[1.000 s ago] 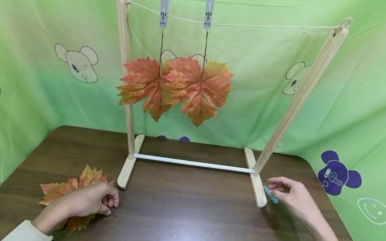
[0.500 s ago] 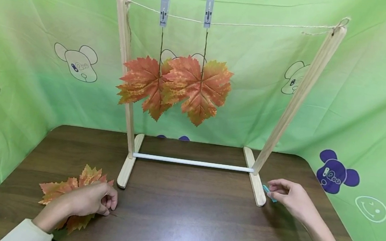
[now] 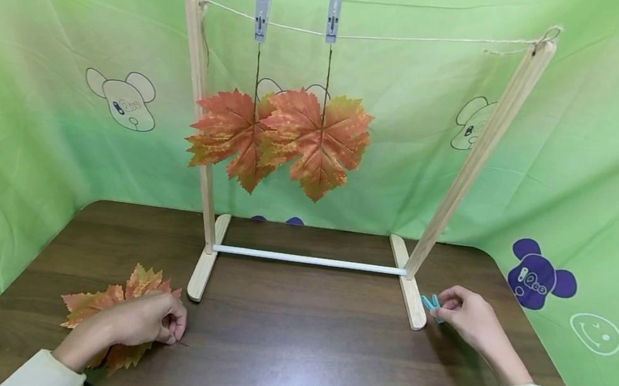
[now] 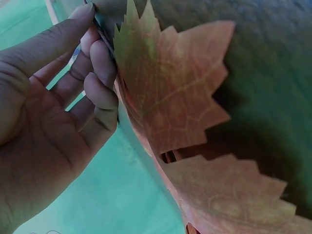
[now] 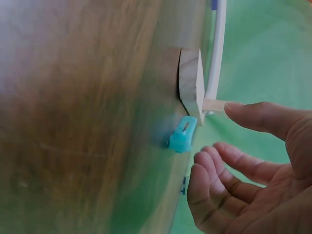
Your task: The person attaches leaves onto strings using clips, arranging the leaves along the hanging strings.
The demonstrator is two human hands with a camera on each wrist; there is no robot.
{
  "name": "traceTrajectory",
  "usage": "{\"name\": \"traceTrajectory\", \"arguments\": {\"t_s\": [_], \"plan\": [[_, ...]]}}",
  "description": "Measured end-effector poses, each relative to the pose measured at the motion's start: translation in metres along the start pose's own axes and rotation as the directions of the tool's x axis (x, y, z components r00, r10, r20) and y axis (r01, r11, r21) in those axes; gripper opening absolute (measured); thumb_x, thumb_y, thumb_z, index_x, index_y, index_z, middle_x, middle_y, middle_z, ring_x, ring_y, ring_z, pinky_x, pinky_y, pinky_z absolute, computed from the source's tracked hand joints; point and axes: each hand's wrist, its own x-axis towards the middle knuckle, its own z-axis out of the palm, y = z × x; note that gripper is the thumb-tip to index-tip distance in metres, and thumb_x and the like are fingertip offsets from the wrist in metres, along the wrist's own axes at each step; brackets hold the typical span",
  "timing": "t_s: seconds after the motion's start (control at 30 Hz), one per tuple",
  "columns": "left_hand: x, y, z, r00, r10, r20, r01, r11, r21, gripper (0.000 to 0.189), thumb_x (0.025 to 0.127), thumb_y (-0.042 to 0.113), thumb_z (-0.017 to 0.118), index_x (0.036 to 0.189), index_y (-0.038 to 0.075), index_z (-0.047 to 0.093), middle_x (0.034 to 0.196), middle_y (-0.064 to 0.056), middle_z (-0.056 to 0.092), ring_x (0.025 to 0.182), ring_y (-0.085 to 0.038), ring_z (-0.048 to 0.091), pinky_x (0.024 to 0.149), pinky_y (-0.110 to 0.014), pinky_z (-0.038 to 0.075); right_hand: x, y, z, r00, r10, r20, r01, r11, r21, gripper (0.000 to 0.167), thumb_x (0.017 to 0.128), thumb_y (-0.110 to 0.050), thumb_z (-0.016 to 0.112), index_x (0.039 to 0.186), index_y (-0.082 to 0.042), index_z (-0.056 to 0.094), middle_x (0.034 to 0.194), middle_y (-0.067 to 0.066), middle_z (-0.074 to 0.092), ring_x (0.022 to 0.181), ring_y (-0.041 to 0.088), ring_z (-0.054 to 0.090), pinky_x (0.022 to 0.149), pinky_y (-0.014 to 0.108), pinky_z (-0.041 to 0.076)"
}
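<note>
Tabletop (image 3: 294, 331): leaf (image 3: 143, 282) part-hid behind L grip (image 3: 146, 319), stem (image 3: 184, 344) pinched; R grip (image 3: 470, 316) parted nr clip (image 5: 183, 134).

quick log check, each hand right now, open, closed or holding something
Left hand: closed, holding a leaf.
Right hand: open, at the blue clip; can't tell if touching.

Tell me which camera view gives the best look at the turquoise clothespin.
The right wrist view: the turquoise clothespin appears largest there, with no finger covering it. The head view shows it too, but much smaller, beside the right hand. The left wrist view does not show it.
</note>
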Motion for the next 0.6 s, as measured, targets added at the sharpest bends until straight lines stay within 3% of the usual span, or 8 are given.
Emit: {"name": "traceTrajectory", "arguments": {"t_s": [0.27,0.6], "plan": [[-0.001,0.000,-0.001,1.000,0.003,0.016,-0.004,1.000,0.023,0.027,0.079,-0.013,0.072,0.075,0.013,0.068,0.068,0.013,0.057,0.063,0.002,0.048,0.057,-0.017,0.041,0.014,0.006,-0.001,0.997,0.055,0.050,-0.053,0.997,-0.047,0.044,0.088,-0.022,0.080,0.114,0.009,0.062,0.090,0.011,0.070,0.080,0.018,0.061,0.070,0.032,0.046],[-0.002,0.001,-0.002,1.000,0.001,0.023,-0.001,1.000,0.008,0.025,0.087,-0.010,0.069,0.078,0.013,0.066,0.073,0.012,0.057,0.066,0.001,0.049,0.059,-0.018,0.042,0.025,0.009,0.006,0.997,0.032,0.074,-0.032,0.999,0.002,0.044,0.091,-0.015,0.076,0.121,0.012,0.060,0.084,0.009,0.070,0.074,0.016,0.059,0.068,0.031,0.046]]}}
